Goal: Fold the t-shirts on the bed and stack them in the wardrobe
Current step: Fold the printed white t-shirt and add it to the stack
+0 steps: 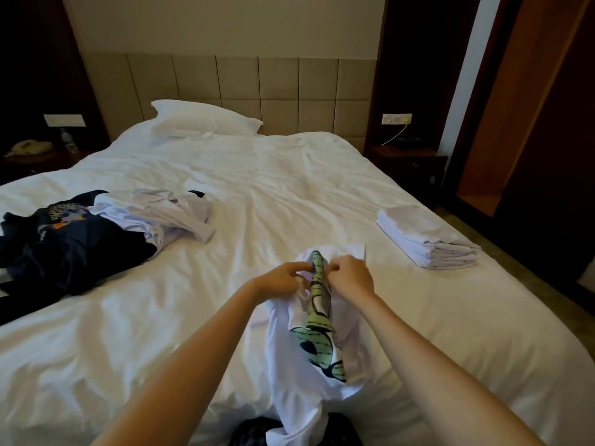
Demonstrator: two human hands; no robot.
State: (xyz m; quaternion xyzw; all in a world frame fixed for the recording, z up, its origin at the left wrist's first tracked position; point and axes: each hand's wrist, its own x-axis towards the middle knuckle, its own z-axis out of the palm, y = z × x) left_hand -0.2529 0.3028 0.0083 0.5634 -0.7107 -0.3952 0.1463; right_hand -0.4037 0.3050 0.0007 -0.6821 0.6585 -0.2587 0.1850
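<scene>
**A:** How do the hands grip?

**B:** Both pinch. The left hand [283, 280] and right hand [351, 278] sit close together, fingers curled, each nipping the top edge of a white shirt [289, 358].

**A:** And where is that shirt?

**B:** At the near edge of the bed [289, 188], bunched lengthwise. It runs from the hands back towards the person, with its lower end trailing off the mattress. A green print [317, 336] shows in the fold between the two hands.

**A:** What about the other shirts?

**B:** A neat stack [425, 239] of folded white ones lies on the right side of the bed, near its edge. On the left there is a loose white pile [161, 217], partly over a crumpled navy shirt [64, 246] with a pale graphic.

**A:** And the wardrobe?

**B:** Beyond the bed on the right, the wardrobe [515, 123] stands open, showing brown wood inside.

**A:** Anything else?

**B:** A pillow [206, 119] lies at the padded headboard [241, 82], and a phone [29, 148] sits on the left nightstand.
</scene>
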